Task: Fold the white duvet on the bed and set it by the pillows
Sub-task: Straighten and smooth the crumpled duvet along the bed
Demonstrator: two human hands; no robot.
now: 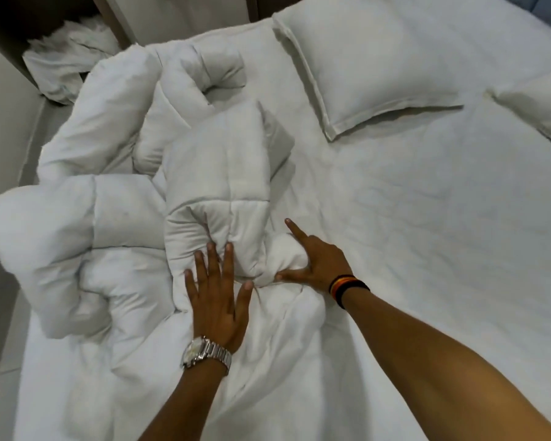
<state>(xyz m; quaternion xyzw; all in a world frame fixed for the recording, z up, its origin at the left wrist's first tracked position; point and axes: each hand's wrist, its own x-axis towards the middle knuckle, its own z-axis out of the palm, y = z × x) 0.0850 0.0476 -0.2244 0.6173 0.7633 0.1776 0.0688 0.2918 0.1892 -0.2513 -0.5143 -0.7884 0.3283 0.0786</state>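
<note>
One duvet (115,192), two pillows (363,68) (535,103), two hands (215,300) (315,262), one watch (204,351).

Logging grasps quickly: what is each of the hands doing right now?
Left hand: open, flat on the duvet, holding nothing.
Right hand: gripping a duvet fold, index finger extended.

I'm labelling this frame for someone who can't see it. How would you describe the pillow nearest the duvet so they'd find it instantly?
Start at the bed, covered by a flat white sheet, with the rumpled duvet heaped along its left side. Just right of the heap's far end lies a white pillow with a flat stitched border. Unlike the second pillow, cut off by the right edge, it is almost fully in view.
</note>
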